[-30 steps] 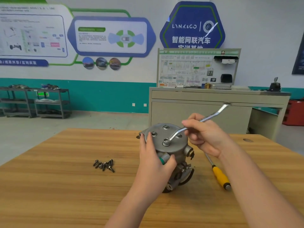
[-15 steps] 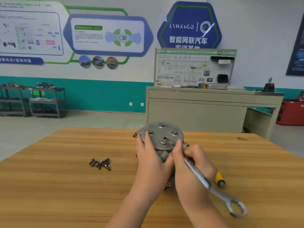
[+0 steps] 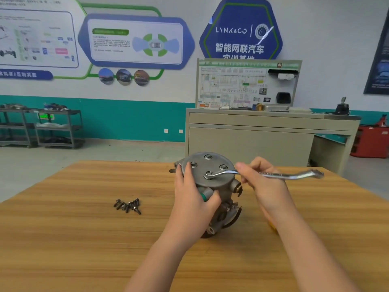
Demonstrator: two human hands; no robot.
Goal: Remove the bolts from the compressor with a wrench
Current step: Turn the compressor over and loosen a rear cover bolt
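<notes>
From the head camera, the compressor (image 3: 210, 192) stands on end near the middle of the wooden table (image 3: 84, 239), its round end cover facing up and slightly toward the viewer. Four bolts (image 3: 208, 157) are visible seated in that cover. The ring end of the wrench (image 3: 263, 174) sits over the nearest one, with the shaft running out to the right, roughly level.

The right hand (image 3: 265, 186) pinches the wrench shaft between thumb and curled fingers, close to the ring end. The left hand (image 3: 193, 194) wraps the compressor's left side, fingers curled over the cover rim and thumb pressed against the body below.

The compressor looks like cast metal, so probably heavy, rigid and smooth. It likely needs this bracing grip on its body to keep from twisting with the wrench. The wrench is stiff steel; a hold farther out on the shaft would give more leverage.

A cluster of removed bolts (image 3: 128, 205) lies on the table left of the compressor, well apart. A yellow tool handle (image 3: 272, 226) peeks out beneath the right forearm. Nothing appears to block the wrench's sweep. A grey cabinet (image 3: 263, 140) with a display board stands beyond the table.
</notes>
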